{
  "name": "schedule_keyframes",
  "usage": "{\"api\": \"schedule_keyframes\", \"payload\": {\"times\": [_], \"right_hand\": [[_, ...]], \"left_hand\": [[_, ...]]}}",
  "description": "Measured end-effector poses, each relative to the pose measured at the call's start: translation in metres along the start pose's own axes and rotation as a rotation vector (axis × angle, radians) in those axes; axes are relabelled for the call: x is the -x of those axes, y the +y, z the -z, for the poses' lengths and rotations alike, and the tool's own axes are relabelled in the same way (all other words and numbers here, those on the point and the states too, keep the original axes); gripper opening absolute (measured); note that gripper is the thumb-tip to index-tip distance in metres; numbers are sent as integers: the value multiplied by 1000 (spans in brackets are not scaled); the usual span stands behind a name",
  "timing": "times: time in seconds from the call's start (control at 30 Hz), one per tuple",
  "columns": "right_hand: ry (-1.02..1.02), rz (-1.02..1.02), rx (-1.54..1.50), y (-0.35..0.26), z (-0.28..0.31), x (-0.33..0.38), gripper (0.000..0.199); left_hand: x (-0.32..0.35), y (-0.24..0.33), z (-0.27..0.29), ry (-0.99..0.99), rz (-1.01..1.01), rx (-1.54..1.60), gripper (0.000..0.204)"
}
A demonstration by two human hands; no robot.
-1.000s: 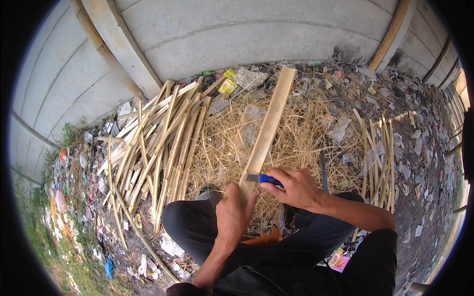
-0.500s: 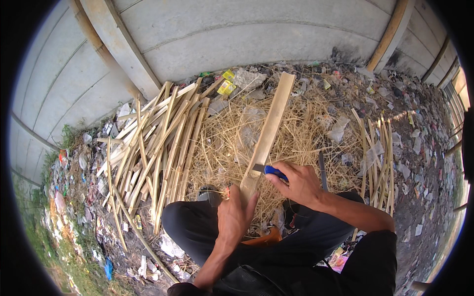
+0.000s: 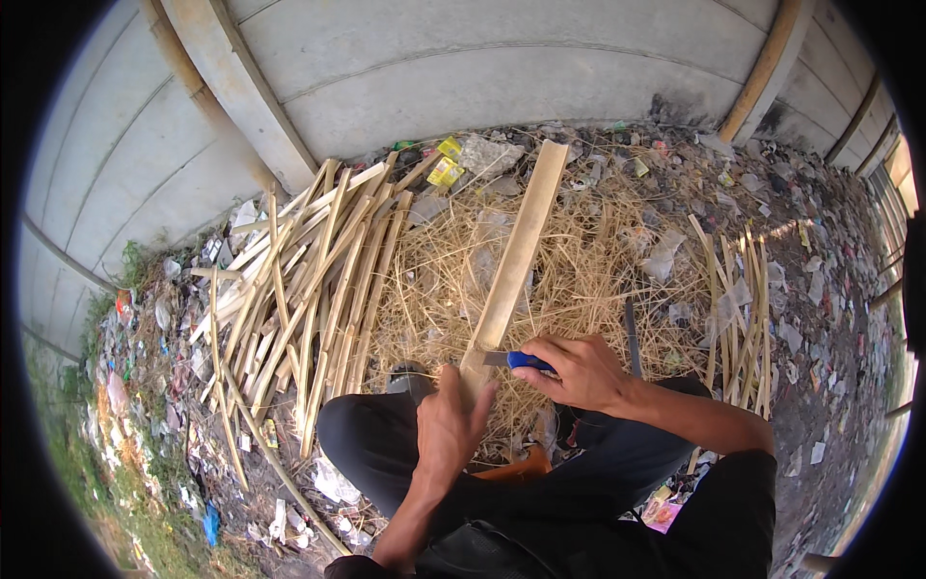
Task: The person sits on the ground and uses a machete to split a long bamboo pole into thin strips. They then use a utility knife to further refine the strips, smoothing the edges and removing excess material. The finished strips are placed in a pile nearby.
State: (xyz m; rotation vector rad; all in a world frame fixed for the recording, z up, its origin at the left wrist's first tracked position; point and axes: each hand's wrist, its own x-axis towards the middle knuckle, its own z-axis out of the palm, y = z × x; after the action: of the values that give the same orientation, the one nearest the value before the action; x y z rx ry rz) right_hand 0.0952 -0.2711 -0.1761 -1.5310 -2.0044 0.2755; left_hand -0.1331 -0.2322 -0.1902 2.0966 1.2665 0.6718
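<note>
A long split bamboo slat [image 3: 524,232] slants away from me, its hollow inner face up. My left hand [image 3: 447,425] grips its near end, the thumb along the right edge and the fingers on the left. In my right hand [image 3: 586,372] is a knife [image 3: 529,362] with a blue handle, held in closed fingers. The knife's dark blade lies across the slat just beyond my left hand, touching its inner face. Part of the slat's near end is hidden by my left hand.
Many bamboo strips [image 3: 333,280] are heaped at the left, with a smaller bundle [image 3: 738,318] at the right. Straw-like shavings [image 3: 598,261] cover the ground ahead. A dark flat blade [image 3: 632,338] stands near my right knee. Litter and a concrete wall [image 3: 511,77] lie beyond.
The knife and my right hand have moved nearer to me along the slat. The slat's far end has shifted slightly left. My left hand keeps its grip.
</note>
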Motion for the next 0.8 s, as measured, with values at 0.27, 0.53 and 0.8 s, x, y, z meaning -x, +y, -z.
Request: {"api": "schedule_keyframes", "payload": {"times": [0.27,0.53,0.8], "right_hand": [[28,10,-22,-6,-2,-2,30],[25,-15,48,-5,0,-1,27],[178,-333,114,54,42,-21,28]], "left_hand": [[-4,7,-5,20,-1,24,43],[-5,7,-6,-26,57,132,41],[22,-4,-3,-92,4,84,43]]}}
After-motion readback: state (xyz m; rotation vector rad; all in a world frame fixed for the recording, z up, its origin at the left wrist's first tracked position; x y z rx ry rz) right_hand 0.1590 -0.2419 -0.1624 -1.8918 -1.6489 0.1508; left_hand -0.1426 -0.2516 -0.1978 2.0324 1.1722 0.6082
